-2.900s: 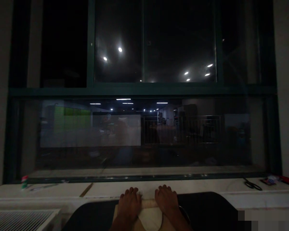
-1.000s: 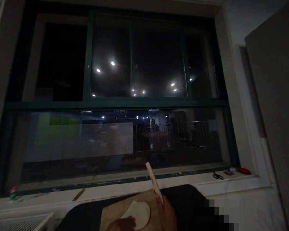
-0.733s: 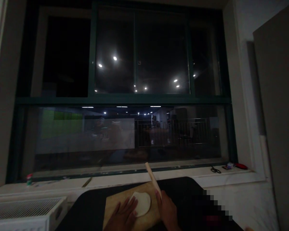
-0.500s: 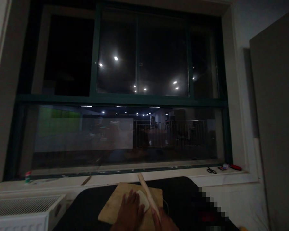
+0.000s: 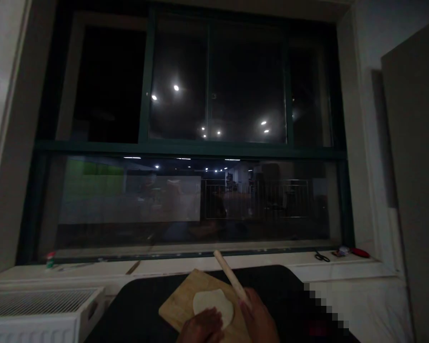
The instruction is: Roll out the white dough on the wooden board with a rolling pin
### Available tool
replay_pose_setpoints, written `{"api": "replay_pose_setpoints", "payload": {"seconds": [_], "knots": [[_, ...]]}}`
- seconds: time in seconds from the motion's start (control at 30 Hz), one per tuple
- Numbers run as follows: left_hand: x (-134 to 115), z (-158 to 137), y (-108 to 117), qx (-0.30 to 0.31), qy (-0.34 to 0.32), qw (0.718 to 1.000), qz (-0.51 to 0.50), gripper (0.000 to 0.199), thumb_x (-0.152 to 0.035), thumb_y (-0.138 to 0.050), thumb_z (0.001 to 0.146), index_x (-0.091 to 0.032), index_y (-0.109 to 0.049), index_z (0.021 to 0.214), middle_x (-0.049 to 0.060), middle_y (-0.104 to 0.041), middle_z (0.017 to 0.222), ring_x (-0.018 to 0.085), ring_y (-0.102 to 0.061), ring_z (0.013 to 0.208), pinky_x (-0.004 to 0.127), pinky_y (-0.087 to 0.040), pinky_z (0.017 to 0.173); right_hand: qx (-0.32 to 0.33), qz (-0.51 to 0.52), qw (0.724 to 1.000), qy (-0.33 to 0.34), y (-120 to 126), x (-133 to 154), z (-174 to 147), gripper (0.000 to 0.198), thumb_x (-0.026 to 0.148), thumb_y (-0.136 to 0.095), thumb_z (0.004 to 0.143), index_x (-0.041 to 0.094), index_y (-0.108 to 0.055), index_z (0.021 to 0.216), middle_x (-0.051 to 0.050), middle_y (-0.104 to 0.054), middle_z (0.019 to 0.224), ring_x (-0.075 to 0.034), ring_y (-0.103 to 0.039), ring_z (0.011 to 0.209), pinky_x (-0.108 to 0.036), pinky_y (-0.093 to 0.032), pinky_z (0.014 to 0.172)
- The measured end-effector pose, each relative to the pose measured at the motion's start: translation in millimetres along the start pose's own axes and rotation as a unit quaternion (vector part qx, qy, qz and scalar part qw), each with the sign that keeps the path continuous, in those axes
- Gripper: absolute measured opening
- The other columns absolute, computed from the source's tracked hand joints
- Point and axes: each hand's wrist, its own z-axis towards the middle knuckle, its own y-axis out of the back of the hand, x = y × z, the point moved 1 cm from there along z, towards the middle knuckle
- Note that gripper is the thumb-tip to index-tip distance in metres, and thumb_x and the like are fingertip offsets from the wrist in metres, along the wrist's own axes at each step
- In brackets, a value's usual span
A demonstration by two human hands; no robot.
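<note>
A flat, pale sheet of dough (image 5: 210, 300), roughly round, lies on a wooden cutting board (image 5: 180, 305). My left hand (image 5: 202, 326) rests over the near edge of the dough, its fingers stretched out across it. The thumb side is partly hidden. Wrapped around the lower end of a wooden rolling pin (image 5: 230, 276) is my right hand (image 5: 259, 317), to the right of the dough. The pin is tilted, with its free end pointing away and left over the far side of the board.
The board sits on a black table (image 5: 139, 300) below a windowsill (image 5: 164, 265). Scissors (image 5: 321, 257) and a red-handled item (image 5: 360, 252) lie on the sill at right. A small green-and-red container (image 5: 50, 260) stands at left, above a white radiator (image 5: 39, 309).
The rolling pin has lifted off the dough's right side and moved right with my right hand. My left hand has slid back to the dough's near edge. Board and dough appear turned.
</note>
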Motion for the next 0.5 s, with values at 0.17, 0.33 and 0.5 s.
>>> {"api": "replay_pose_setpoints", "payload": {"seconds": [0.17,0.33,0.5], "knots": [[-2,2,24,-0.134,0.097,0.986,0.027,0.039,-0.039,-0.036,0.105,-0.028,-0.073,0.111,0.005,-0.078,0.11,0.021,-0.072,0.103,0.037,-0.06,0.094,0.059,-0.091,0.993,0.043,-12,23,5,0.033,0.043,-0.043,0.097,0.026,-0.07,0.107,-0.007,-0.073,0.111,-0.022,-0.069,0.105,-0.029,-0.049,0.09],[29,33,35,-0.017,0.194,0.977,0.087,0.046,-0.038,-0.033,0.104,-0.025,-0.056,0.143,0.006,-0.055,0.151,0.028,-0.044,0.144,0.054,-0.036,0.12,0.055,-0.188,0.976,0.092,-40,14,-1,0.043,0.045,-0.033,0.104,0.029,-0.074,0.1,-0.007,-0.071,0.11,-0.021,-0.068,0.102,-0.028,-0.05,0.089],[61,63,22,0.11,0.173,0.975,0.087,0.046,-0.033,-0.035,0.102,-0.022,-0.062,0.137,0.009,-0.066,0.139,0.029,-0.064,0.124,0.046,-0.052,0.106,0.079,-0.243,0.966,0.037,-34,14,12,0.049,0.03,-0.028,0.105,0.023,-0.075,0.097,-0.01,-0.072,0.111,-0.021,-0.069,0.105,-0.028,-0.051,0.088]]}}
